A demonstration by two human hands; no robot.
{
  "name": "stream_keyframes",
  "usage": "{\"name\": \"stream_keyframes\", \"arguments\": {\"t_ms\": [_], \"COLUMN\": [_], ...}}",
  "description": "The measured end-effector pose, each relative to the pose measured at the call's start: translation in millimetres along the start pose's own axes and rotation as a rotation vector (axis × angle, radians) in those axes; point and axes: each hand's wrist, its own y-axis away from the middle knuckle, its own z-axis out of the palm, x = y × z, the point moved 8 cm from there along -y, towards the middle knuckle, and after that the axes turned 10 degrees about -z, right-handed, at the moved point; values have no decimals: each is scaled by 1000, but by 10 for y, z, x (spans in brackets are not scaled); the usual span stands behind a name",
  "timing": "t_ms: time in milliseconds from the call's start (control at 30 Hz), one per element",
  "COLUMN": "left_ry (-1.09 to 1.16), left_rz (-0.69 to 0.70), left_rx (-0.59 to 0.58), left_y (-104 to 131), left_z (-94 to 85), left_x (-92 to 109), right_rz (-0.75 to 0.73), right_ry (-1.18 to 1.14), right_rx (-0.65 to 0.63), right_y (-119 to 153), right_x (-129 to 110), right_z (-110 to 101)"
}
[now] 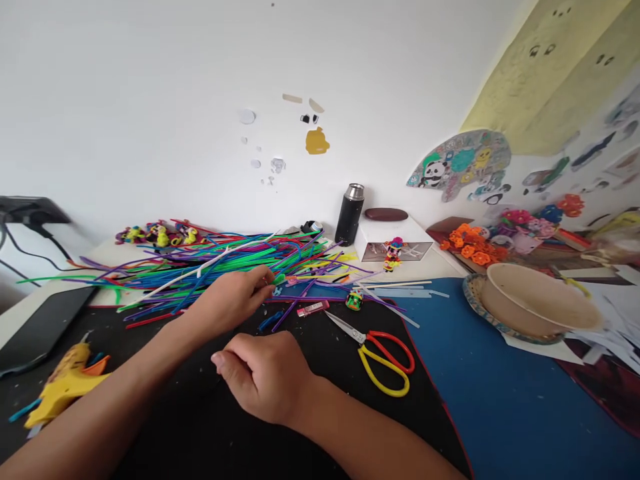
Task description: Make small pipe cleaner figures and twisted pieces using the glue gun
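Note:
My left hand reaches to the right end of a heap of coloured pipe cleaners. Its thumb and fingertips are pressed together beside a small green piece; whether they grip it is too small to tell. Nearer to me, my right hand is curled closed above the black mat, and anything inside it is hidden. Scissors with red and yellow handles lie to its right. Between hand and heap are a pink lighter and a small green figure.
A yellow glue gun and a dark phone lie at the left. Behind stand a black bottle and a white box with a colourful figure before it. A beige bowl sits at the right.

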Motion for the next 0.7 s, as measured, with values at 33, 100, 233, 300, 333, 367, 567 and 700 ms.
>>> {"name": "stream_keyframes", "arguments": {"t_ms": [33, 100, 233, 300, 333, 367, 567, 700], "left_ry": [-22, -64, -133, -181, -207, -232, -302, -327], "left_rz": [19, 66, 174, 209, 211, 207, 220, 251], "left_rx": [-48, -118, -131, -153, -171, -193, -335, -361], "left_y": [-29, -96, -267, -353, -395, -434, -553, -588], "left_z": [72, 174, 229, 270, 298, 330, 531, 622], "left_x": [28, 87, 239, 340, 395, 455, 885, 964], "right_rz": [1, -8, -39, -34, -31, -28, -41, -27], "right_ry": [33, 79, 113, 118, 118, 117, 73, 67], "right_rx": [-17, -55, -155, -198, -217, -237, -316, -331], "right_y": [1, 0, -5, -6, -4, -2, 20, 24], "right_x": [13, 14, -32, -36, -35, -33, -36, -31], "right_z": [32, 86, 184, 225, 246, 267, 360, 370]}}
